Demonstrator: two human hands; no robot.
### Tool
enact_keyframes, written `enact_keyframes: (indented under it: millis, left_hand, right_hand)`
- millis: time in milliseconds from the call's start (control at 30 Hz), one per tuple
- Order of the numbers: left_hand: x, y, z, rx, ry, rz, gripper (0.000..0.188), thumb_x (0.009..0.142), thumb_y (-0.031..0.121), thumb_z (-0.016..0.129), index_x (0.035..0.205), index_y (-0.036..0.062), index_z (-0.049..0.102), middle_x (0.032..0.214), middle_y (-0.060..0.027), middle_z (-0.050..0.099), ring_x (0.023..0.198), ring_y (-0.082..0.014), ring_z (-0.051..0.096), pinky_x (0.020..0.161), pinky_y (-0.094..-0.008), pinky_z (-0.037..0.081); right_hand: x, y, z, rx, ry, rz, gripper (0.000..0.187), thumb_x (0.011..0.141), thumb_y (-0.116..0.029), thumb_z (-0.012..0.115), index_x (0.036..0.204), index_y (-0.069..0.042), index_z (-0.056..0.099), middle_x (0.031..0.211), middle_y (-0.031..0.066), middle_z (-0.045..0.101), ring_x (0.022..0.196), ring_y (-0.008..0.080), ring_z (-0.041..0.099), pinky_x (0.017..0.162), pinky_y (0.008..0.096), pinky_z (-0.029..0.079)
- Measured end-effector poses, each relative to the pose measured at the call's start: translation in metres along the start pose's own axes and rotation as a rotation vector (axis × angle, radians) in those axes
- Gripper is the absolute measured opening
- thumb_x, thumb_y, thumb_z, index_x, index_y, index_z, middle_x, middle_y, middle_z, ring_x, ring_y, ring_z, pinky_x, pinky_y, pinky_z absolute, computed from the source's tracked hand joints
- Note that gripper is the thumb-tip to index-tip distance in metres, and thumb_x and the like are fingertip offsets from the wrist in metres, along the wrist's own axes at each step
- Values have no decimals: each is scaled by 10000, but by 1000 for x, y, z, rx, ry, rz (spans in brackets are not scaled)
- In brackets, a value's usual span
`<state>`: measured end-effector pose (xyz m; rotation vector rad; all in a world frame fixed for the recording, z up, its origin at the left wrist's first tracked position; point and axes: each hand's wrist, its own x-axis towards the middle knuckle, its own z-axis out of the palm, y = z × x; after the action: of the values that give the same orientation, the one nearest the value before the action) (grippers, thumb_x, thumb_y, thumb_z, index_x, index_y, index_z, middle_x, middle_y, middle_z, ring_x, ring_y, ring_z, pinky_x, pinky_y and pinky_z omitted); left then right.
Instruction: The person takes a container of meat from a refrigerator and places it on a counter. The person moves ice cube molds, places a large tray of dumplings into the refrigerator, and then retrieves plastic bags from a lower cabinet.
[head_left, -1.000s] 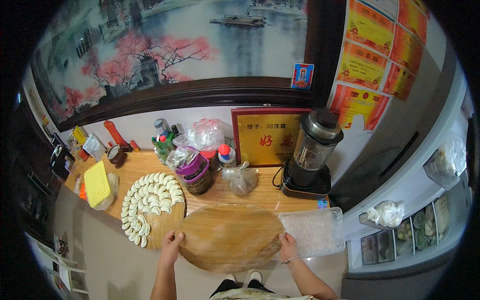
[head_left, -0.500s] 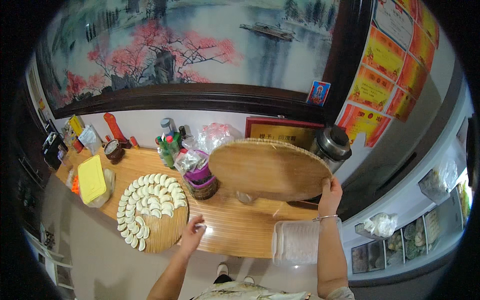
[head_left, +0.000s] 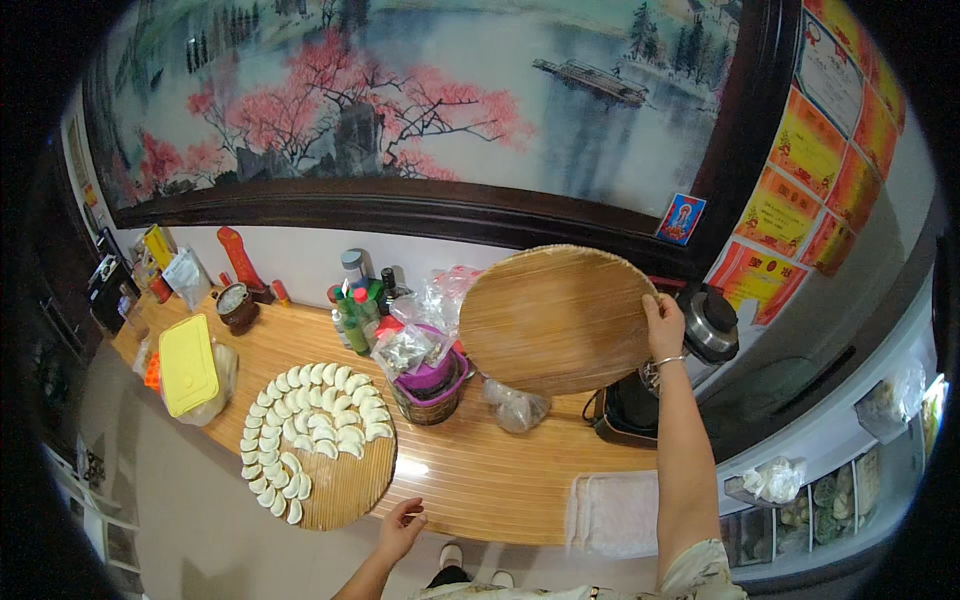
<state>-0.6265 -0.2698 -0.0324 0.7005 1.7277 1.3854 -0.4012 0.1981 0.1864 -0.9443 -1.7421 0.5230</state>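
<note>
My right hand [head_left: 664, 326] grips the right rim of a round woven bamboo tray [head_left: 556, 318]. The tray is held up, tilted, above the back of the wooden table, and its flat face shows with nothing on it. Near the front edge of the table hovers my left hand [head_left: 402, 527], fingers loosely bent and apart, with nothing visible in it. To its upper left lies a round slatted board [head_left: 352, 487]. Rows of pale crescent dumplings [head_left: 318, 405] cover much of that board, while its lower right part is bare.
On the wooden table [head_left: 480, 480] stand a purple basket [head_left: 432, 385], several bottles [head_left: 357, 320], a clear bag [head_left: 515, 405] and a yellow-lidded box [head_left: 188, 365]. A clear plastic container [head_left: 610, 515] sits by my right forearm. A metal flask [head_left: 708, 325] stands behind the tray.
My right hand has lifted the bamboo tray and turned more of its face into view. My left hand has drawn back from the dumpling board's edge. The view has shifted slightly.
</note>
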Motion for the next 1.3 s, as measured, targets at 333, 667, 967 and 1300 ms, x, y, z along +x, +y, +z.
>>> enact_keyframes:
  millis: [333, 667, 967, 1300]
  left_hand:
    - [14, -3, -20, -59, 81, -1, 396, 772, 89, 602, 1137, 5, 473, 1002, -89, 549, 849, -124, 542, 736, -247, 452]
    - [166, 282, 60, 454, 180, 867, 657, 718, 114, 628, 1277, 22, 297, 1245, -188, 381, 1164, -304, 357, 958, -365, 295]
    - [221, 282, 109, 72, 106, 742, 271, 779, 36, 565, 1045, 1, 527, 851, -32, 548, 758, -101, 507, 695, -231, 423]
    - [263, 270, 149, 446, 133, 843, 274, 773, 71, 568, 1033, 1, 522, 897, -151, 573, 829, -244, 556, 741, -314, 429]
  right_hand:
    - [8, -36, 9, -71, 14, 117, 381, 794, -373, 581, 829, 7, 567, 726, 77, 564, 640, 168, 506, 617, 301, 402]
    - [-24, -31, -8, 109, -13, -4, 201, 776, -203, 611, 849, -25, 554, 707, 32, 537, 636, 122, 486, 599, 262, 407]
    - [-66, -50, -44, -172, 122, -173, 449, 777, -159, 586, 1172, -18, 427, 1103, 141, 508, 988, 280, 511, 858, 332, 395]
    - [-222, 11, -118, 49, 94, 266, 370, 793, -48, 528, 1145, 20, 437, 1042, 108, 551, 891, 159, 556, 802, 269, 425]
